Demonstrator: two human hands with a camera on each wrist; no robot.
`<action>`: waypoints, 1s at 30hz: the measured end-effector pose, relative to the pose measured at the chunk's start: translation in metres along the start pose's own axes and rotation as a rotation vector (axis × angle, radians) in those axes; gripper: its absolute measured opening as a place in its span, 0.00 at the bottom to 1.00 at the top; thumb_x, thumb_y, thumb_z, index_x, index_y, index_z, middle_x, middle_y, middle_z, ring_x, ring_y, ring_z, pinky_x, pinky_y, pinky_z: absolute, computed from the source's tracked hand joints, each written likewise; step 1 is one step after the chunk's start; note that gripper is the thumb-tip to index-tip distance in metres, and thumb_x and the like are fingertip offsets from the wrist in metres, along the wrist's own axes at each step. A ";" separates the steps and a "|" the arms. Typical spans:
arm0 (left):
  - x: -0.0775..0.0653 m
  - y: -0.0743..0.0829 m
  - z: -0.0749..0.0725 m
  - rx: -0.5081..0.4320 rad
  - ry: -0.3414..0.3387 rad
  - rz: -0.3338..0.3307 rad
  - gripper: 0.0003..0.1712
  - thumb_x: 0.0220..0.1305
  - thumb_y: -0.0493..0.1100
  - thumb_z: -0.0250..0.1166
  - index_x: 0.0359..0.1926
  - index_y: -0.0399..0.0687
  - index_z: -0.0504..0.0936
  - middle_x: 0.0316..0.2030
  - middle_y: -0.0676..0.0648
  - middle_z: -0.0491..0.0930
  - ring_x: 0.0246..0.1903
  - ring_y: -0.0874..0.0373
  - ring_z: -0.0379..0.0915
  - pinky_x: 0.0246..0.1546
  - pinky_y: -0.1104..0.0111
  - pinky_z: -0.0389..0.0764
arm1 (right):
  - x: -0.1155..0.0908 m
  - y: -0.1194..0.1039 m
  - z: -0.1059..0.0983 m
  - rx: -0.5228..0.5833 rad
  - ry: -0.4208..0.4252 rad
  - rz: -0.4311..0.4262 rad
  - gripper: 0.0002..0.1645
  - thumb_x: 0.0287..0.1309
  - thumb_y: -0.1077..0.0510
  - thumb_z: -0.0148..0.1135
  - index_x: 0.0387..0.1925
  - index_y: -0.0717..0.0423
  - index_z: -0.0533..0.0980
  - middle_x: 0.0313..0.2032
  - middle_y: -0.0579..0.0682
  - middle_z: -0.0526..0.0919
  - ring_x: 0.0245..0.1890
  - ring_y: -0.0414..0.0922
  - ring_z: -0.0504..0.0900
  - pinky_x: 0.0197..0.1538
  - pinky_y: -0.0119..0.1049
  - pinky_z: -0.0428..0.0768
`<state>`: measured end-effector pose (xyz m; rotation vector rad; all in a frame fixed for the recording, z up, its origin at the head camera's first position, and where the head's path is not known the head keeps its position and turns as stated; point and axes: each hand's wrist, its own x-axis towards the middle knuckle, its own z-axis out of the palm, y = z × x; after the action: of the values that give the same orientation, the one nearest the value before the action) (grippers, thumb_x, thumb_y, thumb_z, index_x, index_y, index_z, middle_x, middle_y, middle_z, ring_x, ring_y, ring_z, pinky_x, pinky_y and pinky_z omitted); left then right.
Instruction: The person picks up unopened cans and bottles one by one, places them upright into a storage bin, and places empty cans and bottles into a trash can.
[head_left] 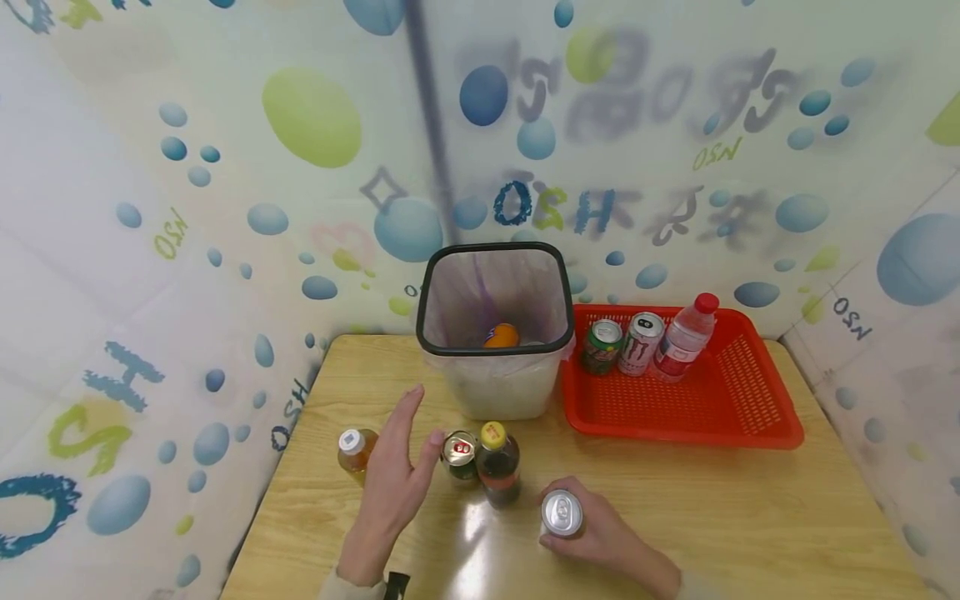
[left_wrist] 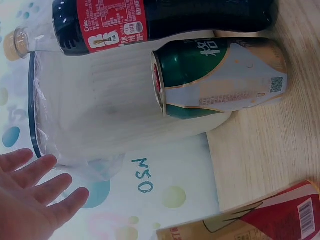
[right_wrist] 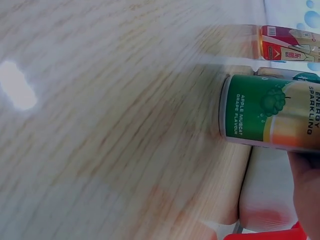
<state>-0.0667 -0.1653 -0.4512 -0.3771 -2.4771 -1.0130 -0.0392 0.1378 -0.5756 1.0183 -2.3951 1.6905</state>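
My right hand [head_left: 603, 533] grips a drink can [head_left: 562, 512] with a silver top near the table's front. In the right wrist view this can [right_wrist: 270, 112] has a green and gold side with a grape picture. The left hand [head_left: 393, 479] is held up with its fingers straight and holds nothing. To its right stand a green can [head_left: 460, 458] and a cola bottle [head_left: 498, 467] with a yellow cap, side by side. Just left of that hand is an amber drink bottle [head_left: 356, 450] with a white cap, partly covered by the hand.
A lined bin [head_left: 495, 387] with a black rim stands at the back, an orange item [head_left: 502, 336] inside. Right of it, a red basket [head_left: 675, 425] holds a green can [head_left: 602, 346], a pale can [head_left: 641, 343] and a red-capped bottle [head_left: 685, 337]. Patterned sheeting surrounds the table.
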 end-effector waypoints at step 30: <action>0.004 0.007 0.003 -0.003 -0.001 0.009 0.36 0.71 0.44 0.64 0.76 0.41 0.67 0.72 0.39 0.69 0.72 0.38 0.62 0.70 0.45 0.65 | -0.016 -0.034 -0.068 -0.002 0.299 0.048 0.35 0.43 0.76 0.78 0.54 0.60 0.74 0.46 0.52 0.86 0.49 0.38 0.84 0.56 0.22 0.76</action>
<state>-0.0685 -0.1577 -0.4471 -0.3897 -2.4725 -1.0126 -0.0309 0.1972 -0.5265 0.6560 -2.2442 1.7135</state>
